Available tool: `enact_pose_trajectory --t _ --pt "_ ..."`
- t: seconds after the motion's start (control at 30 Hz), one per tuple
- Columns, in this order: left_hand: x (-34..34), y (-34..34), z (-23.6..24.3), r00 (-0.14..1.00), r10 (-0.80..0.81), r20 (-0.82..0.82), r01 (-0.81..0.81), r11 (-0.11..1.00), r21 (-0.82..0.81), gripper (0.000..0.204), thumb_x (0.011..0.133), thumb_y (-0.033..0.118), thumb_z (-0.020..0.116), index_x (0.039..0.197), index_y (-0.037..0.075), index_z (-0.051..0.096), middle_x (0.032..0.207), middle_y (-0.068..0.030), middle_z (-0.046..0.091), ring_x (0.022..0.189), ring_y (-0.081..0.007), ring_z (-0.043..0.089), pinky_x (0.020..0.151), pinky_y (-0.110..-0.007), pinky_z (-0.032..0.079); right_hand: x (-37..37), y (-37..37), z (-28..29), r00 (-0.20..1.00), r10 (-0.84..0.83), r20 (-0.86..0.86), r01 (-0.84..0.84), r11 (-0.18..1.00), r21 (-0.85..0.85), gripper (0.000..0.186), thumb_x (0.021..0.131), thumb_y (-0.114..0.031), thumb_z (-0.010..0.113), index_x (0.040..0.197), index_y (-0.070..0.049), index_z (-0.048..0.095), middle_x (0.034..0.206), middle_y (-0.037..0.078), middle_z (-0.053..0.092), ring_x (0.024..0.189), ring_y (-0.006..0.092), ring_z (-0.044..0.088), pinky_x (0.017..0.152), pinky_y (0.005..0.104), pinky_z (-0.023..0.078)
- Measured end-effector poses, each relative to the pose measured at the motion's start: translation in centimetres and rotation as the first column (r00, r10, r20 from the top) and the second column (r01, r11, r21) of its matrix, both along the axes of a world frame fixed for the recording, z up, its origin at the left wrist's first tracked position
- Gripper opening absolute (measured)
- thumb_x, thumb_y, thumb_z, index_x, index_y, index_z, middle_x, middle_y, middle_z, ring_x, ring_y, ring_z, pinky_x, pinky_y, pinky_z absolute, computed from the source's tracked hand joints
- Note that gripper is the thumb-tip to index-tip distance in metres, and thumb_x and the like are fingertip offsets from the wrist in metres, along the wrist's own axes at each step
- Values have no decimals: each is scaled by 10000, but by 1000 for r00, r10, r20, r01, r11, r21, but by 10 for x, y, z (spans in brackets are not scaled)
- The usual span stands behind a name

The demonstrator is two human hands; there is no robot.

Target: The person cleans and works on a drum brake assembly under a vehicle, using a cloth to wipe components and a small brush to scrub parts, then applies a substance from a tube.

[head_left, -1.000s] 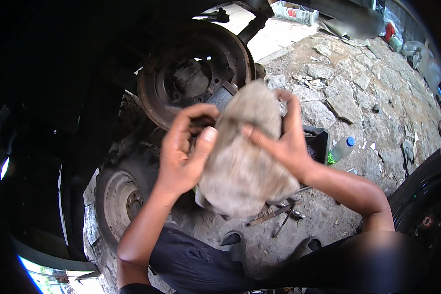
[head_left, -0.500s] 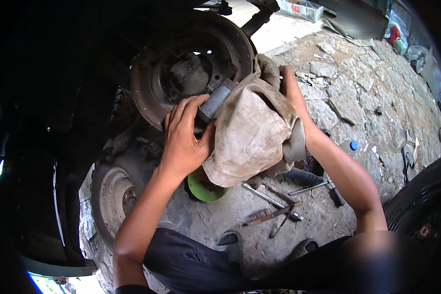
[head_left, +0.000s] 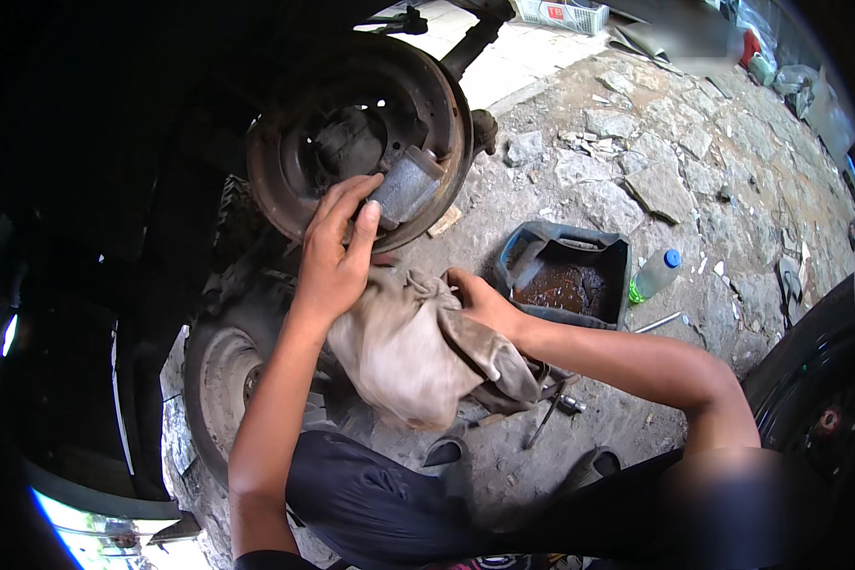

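Observation:
My left hand (head_left: 337, 247) is raised to the rusty wheel hub (head_left: 280, 166), its bent fingers on the lower end of a grey metal block (head_left: 407, 183) that sits against the hub's right side. Below it, my right hand (head_left: 475, 304) grips a large stained beige cloth (head_left: 394, 361), bunched and hanging over some tools (head_left: 541, 423) on the ground. The cloth's lower part is slightly blurred, and it hides part of what lies beneath.
A cut-open container (head_left: 577, 294) of dark liquid stands right of the cloth, beside a plastic bottle (head_left: 657, 271). A tyre (head_left: 214, 370) lies lower left, another wheel (head_left: 817, 389) lower right. Rough stone ground (head_left: 674, 180), a white crate (head_left: 560, 14) and bags (head_left: 798, 81) are beyond.
My right hand and the cloth have moved down and left, uncovering the container and the metal block. My left hand has risen slightly onto the block, away from the cloth.

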State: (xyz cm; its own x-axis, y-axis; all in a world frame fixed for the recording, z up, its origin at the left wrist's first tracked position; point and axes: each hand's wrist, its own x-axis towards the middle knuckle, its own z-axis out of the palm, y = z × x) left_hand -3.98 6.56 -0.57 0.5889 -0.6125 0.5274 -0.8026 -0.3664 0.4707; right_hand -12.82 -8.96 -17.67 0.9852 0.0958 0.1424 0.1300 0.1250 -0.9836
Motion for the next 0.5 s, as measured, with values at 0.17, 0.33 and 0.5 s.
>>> enact_pose_trajectory --t 0.17,0.33,0.5 --pt "-17 13 -15 975 -43 218 46 999 -11 272 913 99 674 1169 7 686 1297 -154 624 1239 -324 584 1067 -417 441 -36 1 39 919 -251 -303 228 967 -112 828 864 -461 785 1362 128 484 1266 263 636 1173 301 623 1009 375 498" --pt "-41 15 -26 932 -340 -125 362 884 297 593 826 242 799 1344 26 606 1389 -197 575 1342 -370 510 1142 -456 384 -42 -2 32 826 -251 -504 355 927 120 829 901 -441 767 1428 105 433 1308 249 618 1175 283 628 983 375 522" --pt "-48 27 -48 853 -248 -459 452 791 413 998 827 451 834 1561 8 323 1556 -258 387 1461 -360 382 1201 -433 312 -59 3 53 822 -252 -511 387 905 176 722 955 -415 715 1419 80 468 1313 210 627 1169 251 627 981 368 515"
